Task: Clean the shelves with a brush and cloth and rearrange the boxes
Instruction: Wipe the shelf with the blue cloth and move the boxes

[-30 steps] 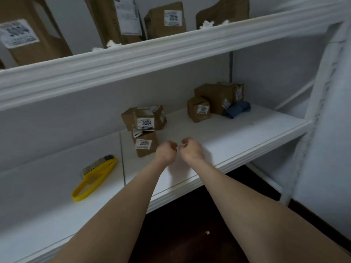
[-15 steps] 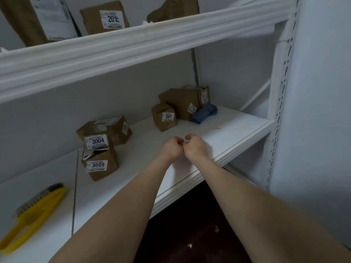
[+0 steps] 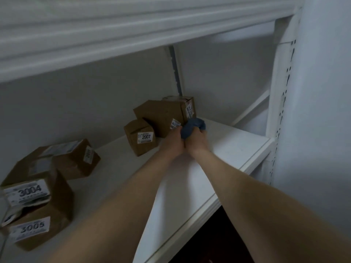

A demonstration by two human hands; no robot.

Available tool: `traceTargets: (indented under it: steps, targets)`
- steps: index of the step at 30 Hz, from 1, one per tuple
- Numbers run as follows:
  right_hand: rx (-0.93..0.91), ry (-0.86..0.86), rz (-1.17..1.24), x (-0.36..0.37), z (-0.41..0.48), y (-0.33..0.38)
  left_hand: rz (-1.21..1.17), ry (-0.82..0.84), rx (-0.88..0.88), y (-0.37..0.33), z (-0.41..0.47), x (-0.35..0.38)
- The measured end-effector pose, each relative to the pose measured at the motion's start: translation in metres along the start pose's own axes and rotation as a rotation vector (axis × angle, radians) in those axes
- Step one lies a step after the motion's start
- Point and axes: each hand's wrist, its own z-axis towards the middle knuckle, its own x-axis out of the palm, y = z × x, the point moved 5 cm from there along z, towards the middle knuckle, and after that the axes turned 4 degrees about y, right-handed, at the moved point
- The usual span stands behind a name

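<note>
Grip: both hands, left hand (image 3: 173, 142) and right hand (image 3: 197, 140), close on the blue cloth (image 3: 192, 127) beside the big box (image 3: 161, 114) on the shelf (image 3: 237, 147). Best to lift it clear without nudging boxes, then wipe evenly.

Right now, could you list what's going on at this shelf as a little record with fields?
place: white shelf under another shelf
left hand: closed on the blue cloth
right hand: also gripping the cloth
cloth position: bunched, beside the large brown box at the back
box 2007: small, just left of the hands
boxes 3004 and 3005: stacked at far left, 3004 on top
brush: not in view
</note>
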Motion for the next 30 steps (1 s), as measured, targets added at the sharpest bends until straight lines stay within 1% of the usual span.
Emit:
traceTargets:
  steps: [3,5,7,10,12,14,16,18,20,22,24,26,29,30]
  targets:
    - [0.027,-0.023,0.055,-0.004,0.023,-0.012,0.076,0.055,0.066,-0.007,0.028,0.011]
    - [0.054,-0.018,0.094,-0.006,0.034,-0.015,0.079,0.110,0.094,-0.009,0.046,0.018]
    - [0.058,-0.030,0.138,-0.009,0.043,-0.017,0.071,0.172,0.083,-0.008,0.061,0.026]
    - [0.072,-0.071,0.181,-0.017,0.051,-0.024,0.138,0.239,0.014,-0.005,0.075,0.040]
    - [0.089,-0.098,0.161,-0.023,0.056,-0.031,0.116,0.240,-0.019,-0.012,0.074,0.048]
    - [0.122,-0.158,0.125,-0.031,0.057,-0.038,0.099,0.276,-0.022,-0.023,0.068,0.055]
    - [0.183,-0.226,0.056,-0.040,0.053,-0.045,0.092,0.305,-0.011,-0.034,0.059,0.061]
    - [0.216,-0.233,-0.034,-0.047,0.047,-0.051,0.061,0.334,0.000,-0.039,0.048,0.064]
    - [0.225,-0.220,-0.107,-0.048,0.039,-0.052,0.063,0.344,0.012,-0.039,0.034,0.063]
    - [0.211,-0.197,-0.233,-0.044,0.028,-0.045,0.057,0.352,-0.004,-0.033,0.019,0.057]
    - [0.181,-0.115,-0.329,-0.032,0.017,-0.030,0.021,0.366,-0.026,-0.023,0.001,0.047]
    - [0.163,-0.010,-0.330,-0.015,0.002,-0.014,-0.012,0.366,-0.062,-0.009,-0.018,0.032]
    - [0.086,0.114,-0.326,0.016,-0.017,0.007,0.023,0.374,-0.137,0.017,-0.041,0.011]
    - [0.060,0.135,-0.316,0.025,-0.021,0.014,-0.038,0.361,-0.177,0.026,-0.045,0.004]
